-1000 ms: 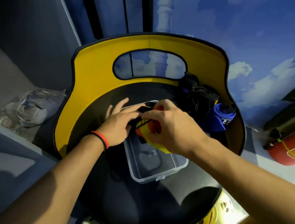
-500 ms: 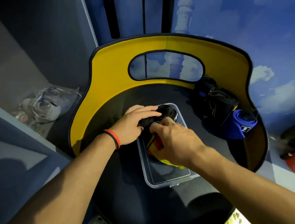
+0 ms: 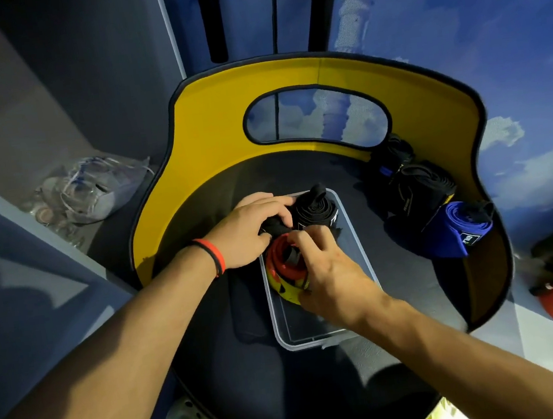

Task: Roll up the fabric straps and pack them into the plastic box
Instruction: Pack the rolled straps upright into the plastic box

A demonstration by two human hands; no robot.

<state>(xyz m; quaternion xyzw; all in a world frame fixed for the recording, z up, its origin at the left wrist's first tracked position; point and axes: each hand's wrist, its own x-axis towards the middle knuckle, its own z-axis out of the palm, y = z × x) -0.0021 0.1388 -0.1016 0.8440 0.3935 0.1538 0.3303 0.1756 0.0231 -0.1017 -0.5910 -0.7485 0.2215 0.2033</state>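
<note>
Pinching soft, likely springy red-and-yellow roll in box with right hand, clutching black strap with left hand; best squeezed across coils.

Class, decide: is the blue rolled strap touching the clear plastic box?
Apart. The head view shows bare black seat between the blue rolled strap and the plastic box.

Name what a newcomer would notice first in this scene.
The bright yellow curved chair back rings the far side of the black seat. At centre, the left hand and right hand hold a black rolled strap and a red-and-yellow rolled strap in the clear plastic box. A blue rolled strap lies at the right edge.
</note>
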